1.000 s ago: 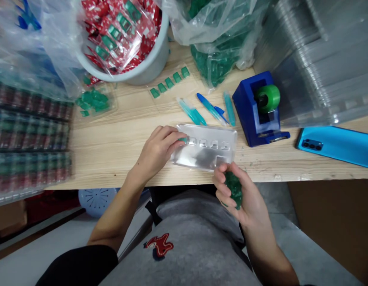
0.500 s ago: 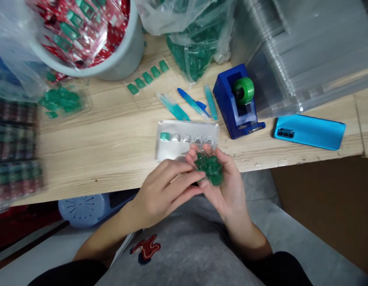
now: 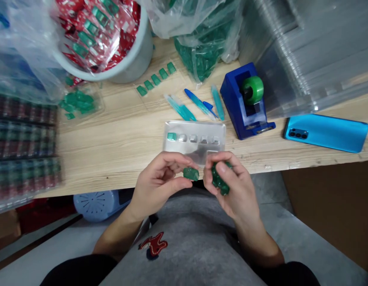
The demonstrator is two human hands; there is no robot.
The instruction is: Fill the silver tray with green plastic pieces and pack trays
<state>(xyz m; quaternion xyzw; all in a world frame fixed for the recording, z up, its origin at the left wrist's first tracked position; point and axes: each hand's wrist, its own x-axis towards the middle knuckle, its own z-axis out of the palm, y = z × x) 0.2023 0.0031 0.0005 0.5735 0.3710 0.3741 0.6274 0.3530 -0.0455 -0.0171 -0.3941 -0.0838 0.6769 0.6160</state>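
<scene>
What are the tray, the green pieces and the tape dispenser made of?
Tray: probably thin clear plastic, glossy, with see-through moulded pockets.
Green piece in the left hand: translucent with a slight shine; plastic or glass, I can't tell.
Tape dispenser: likely smooth, moulded blue plastic.

Blue tape dispenser [image 3: 235, 101] on tabletop [image 3: 112, 141], right of centre, green tape roll [image 3: 253, 90] mounted in it. Bright blue phone [image 3: 327, 133] flat beside near edge, toward right, cameras up, camera end facing dispenser. Blue and teal pens [image 3: 201, 104] lying loose, just left of dispenser. Light-blue slotted object [image 3: 96, 204] below near edge, toward left. Clear bag [image 3: 31, 59], blurred blue contents, toward far left corner. Brown surface [image 3: 333, 198] below near edge, right.
</scene>
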